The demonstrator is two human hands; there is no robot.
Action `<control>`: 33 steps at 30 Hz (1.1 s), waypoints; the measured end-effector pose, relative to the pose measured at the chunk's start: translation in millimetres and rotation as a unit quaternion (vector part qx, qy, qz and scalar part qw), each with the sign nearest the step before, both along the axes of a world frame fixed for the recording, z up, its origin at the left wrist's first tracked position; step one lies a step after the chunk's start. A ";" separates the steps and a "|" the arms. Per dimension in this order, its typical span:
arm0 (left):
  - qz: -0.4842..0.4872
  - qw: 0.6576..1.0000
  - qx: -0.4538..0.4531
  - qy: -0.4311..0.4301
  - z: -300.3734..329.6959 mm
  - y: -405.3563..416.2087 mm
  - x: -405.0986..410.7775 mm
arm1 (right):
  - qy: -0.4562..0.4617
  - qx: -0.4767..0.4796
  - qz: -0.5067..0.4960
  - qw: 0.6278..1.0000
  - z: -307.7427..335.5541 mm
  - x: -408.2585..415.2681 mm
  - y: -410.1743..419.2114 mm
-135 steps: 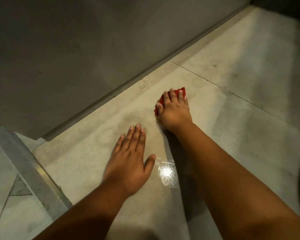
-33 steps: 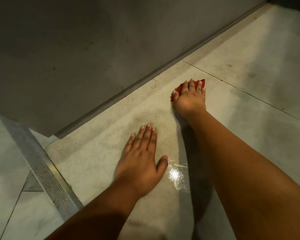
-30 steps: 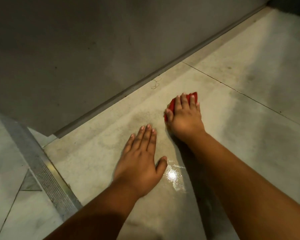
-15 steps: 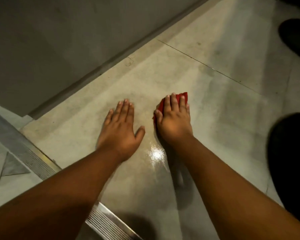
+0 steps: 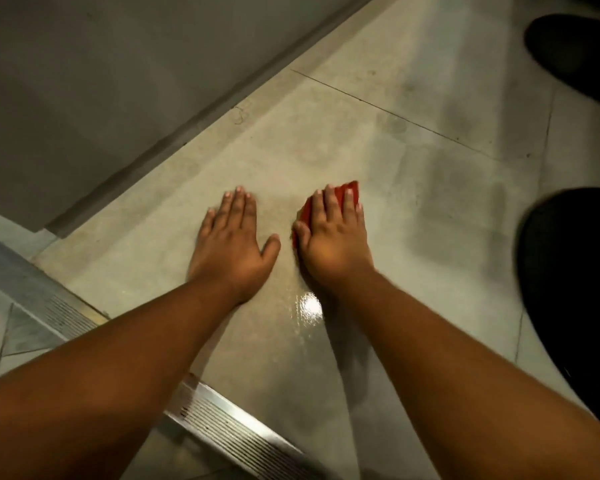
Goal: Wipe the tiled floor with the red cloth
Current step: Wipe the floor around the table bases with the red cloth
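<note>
My right hand (image 5: 333,240) lies palm down on the red cloth (image 5: 342,194), pressing it against the grey tiled floor (image 5: 326,133). Only the cloth's far corner and left edge show past my fingers. My left hand (image 5: 232,244) rests flat on the tile just left of it, fingers spread, holding nothing. A wet shiny patch (image 5: 309,306) glints between my two wrists.
A grey wall with a dark skirting strip (image 5: 194,123) runs diagonally along the upper left. A ribbed metal threshold strip (image 5: 222,431) crosses the lower left. Dark shapes (image 5: 579,278) sit at the right edge and another dark shape (image 5: 575,53) at the top right.
Over the last second my right hand has drawn the cloth back from near the wall until it lies beside my left hand. The view has shifted toward the right, bringing dark shapes into sight.
</note>
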State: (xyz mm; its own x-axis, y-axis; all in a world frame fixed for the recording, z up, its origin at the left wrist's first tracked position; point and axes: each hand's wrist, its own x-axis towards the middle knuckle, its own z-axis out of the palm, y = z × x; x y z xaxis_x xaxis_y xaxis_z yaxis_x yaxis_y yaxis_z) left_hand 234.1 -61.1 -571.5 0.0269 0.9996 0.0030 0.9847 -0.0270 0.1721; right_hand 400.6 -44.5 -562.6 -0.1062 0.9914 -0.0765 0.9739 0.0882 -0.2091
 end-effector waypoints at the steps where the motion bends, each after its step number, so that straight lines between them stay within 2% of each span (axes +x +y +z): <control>1: 0.000 1.000 -0.003 -0.004 0.3 -0.1 -0.5 | 0.003 0.012 0.003 1.000 0.3 0.5 -33.1; 4: -0.001 1.000 0.002 -0.007 1.8 -1.3 -1.9 | 0.014 0.045 0.000 0.999 -1.9 5.6 -143.6; 6: -0.003 1.000 -0.003 -0.010 3.7 -1.9 -1.7 | -0.010 0.030 -0.004 1.000 -2.7 9.9 -174.9; 9: 0.000 1.000 -0.016 -0.003 2.7 -1.8 -0.6 | -0.020 0.009 0.000 1.000 4.3 10.7 -140.4; 13: 0.003 1.000 -0.017 0.003 2.0 -1.0 0.0 | -0.004 -0.013 -0.047 0.999 0.6 19.1 -64.2; 16: -0.013 1.000 -0.021 -0.018 5.9 -7.4 -3.1 | 0.015 0.004 -0.048 0.999 -0.9 11.1 -114.2; 19: -0.099 0.994 -0.041 -0.025 22.9 -21.8 -18.2 | 0.018 0.046 -0.023 0.998 -2.8 3.0 -209.2; 22: -0.221 0.973 -0.062 0.021 39.5 -43.5 -50.1 | 0.001 0.016 -0.012 1.000 -0.6 10.1 -213.2; 24: -0.205 0.976 -0.065 0.025 41.1 -60.2 -72.3 | -0.009 0.005 -0.016 1.000 4.0 13.5 -171.1; 28: -0.122 0.990 -0.054 0.034 27.6 -83.2 -109.2 | -0.025 -0.018 -0.118 0.993 4.1 12.2 -94.1; 30: -0.097 0.993 -0.056 0.045 21.7 -88.4 -126.8 | -0.023 -0.012 -0.117 0.993 1.8 0.7 -107.5; 33: -0.073 0.995 -0.048 0.039 14.6 -88.5 -138.0 | 0.004 0.029 -0.058 0.998 -2.1 -23.6 -172.8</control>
State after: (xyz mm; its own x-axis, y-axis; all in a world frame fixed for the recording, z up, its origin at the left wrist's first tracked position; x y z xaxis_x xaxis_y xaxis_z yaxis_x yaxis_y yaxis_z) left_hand 96.1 -149.6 -557.0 0.1691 0.9805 -0.1002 0.9818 -0.1588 0.1039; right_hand 377.1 -217.3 -564.7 0.0084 0.9998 -0.0188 0.9766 -0.0122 -0.2149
